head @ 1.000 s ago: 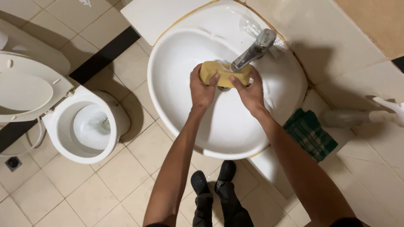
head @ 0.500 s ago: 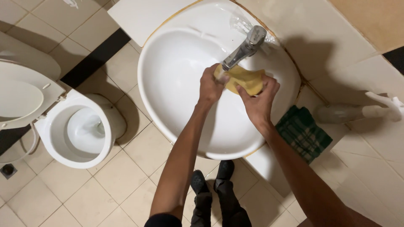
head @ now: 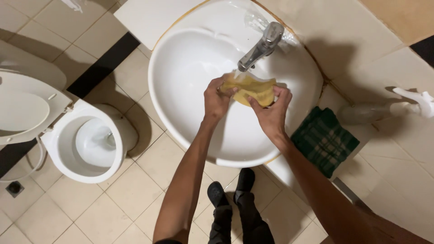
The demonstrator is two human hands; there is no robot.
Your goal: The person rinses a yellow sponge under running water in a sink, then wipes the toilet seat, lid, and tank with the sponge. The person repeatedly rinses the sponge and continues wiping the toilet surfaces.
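Two hands meet over the bowl of the sink, both closed on one yellow cloth (head: 254, 89). The left hand (head: 216, 98) pinches the cloth's left end with its fingers curled over the top; the right hand (head: 271, 113) grips the right end from below, thumb across the fabric. The cloth is stretched between them right under the spout of the tap (head: 261, 47), where water runs onto it. A second ago the cloth was bunched into a small wad held tight between both hands; half a second ago it sat off to the right of the spout. Now it is pulled out longer and flatter and has come back under the stream, so more of the fabric is getting wet, which reads as rinsing rather than wringing.

The cloth looks soft, soaked and limp, sagging in folds. The tap is smooth shiny metal with a slanted neck. The sink (head: 190, 68) is glossy white ceramic, round and deep, with a thin brownish line along its rim. To its right, on the pale tiled ledge, lies a dark green checked towel (head: 324, 140), and beyond it a clear spray bottle (head: 389, 108) rests on its side. On the left stands a white toilet (head: 86, 144) with its lid up, on a beige tile floor (head: 135, 180).
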